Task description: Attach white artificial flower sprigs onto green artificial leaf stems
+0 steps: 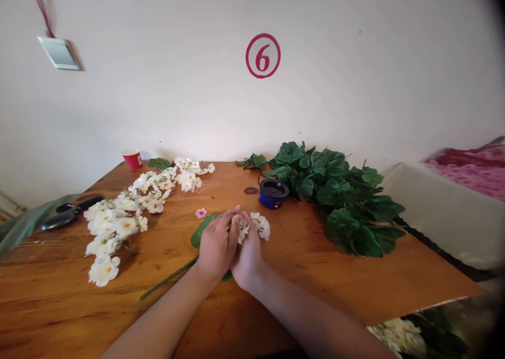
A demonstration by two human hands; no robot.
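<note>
My left hand (216,246) and my right hand (246,259) press together at the middle of the wooden table (315,280), closed around a small sprig of white artificial blossoms (260,226). Some petals show between my fingers and past my right fingertips. Under my left hand lies a green artificial leaf (203,230), and its long green stem (168,280) runs to the lower left. A small pink blossom (201,213) rests just beyond my left fingertips. The exact grip inside my hands is hidden.
Long white flower sprays (114,227) lie at the table's left, with black-handled scissors (67,213) at the edge. A heap of green artificial leaves (335,196), a round blue container (273,193) and a red paper cup (132,159) stand along the back.
</note>
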